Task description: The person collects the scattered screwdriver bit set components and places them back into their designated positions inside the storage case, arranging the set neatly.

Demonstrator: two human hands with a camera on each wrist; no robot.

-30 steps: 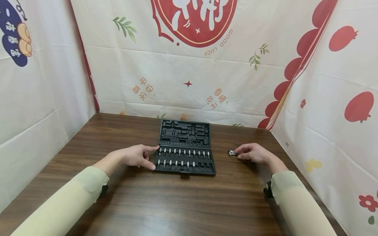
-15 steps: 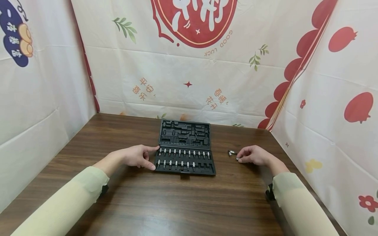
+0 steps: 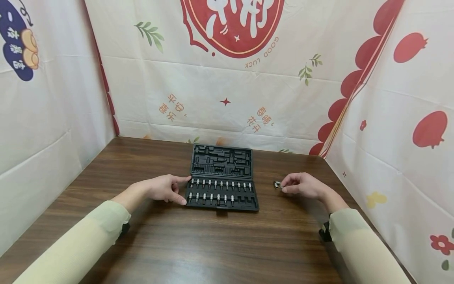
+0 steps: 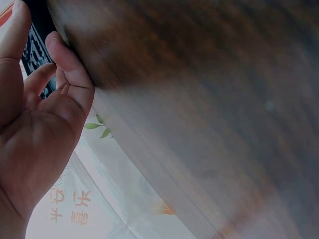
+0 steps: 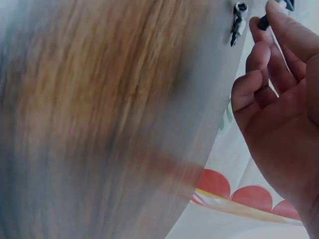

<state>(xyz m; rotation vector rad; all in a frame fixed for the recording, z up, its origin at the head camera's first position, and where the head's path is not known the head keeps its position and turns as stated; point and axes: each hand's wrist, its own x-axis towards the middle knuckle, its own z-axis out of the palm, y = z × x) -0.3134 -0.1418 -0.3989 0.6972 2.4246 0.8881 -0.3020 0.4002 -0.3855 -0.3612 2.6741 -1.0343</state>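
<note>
right hand (image 3: pixel 302 185) pinches a bit (image 5: pixel 263 23) between thumb and fingertips, loose bits (image 5: pixel 239 24) just beside; left hand (image 3: pixel 164 187), thumb and finger spread, touches the case (image 3: pixel 222 176).

The open case (image 3: pixel 221 190) lies on the surface (image 3: pixel 220 244), its lid (image 3: pixel 222 161) at the back and two rows of bits (image 3: pixel 218 197) in its front half. At the case's left edge, touching it, is the left grip (image 3: pixel 164 188); well to its right is the right grip (image 3: pixel 304 185) with one small piece (image 5: pixel 263 23) between its fingers, loose bits (image 3: pixel 276 184) lying between that grip and the case. Behind the case hangs a cloth (image 3: pixel 209 79).
</note>
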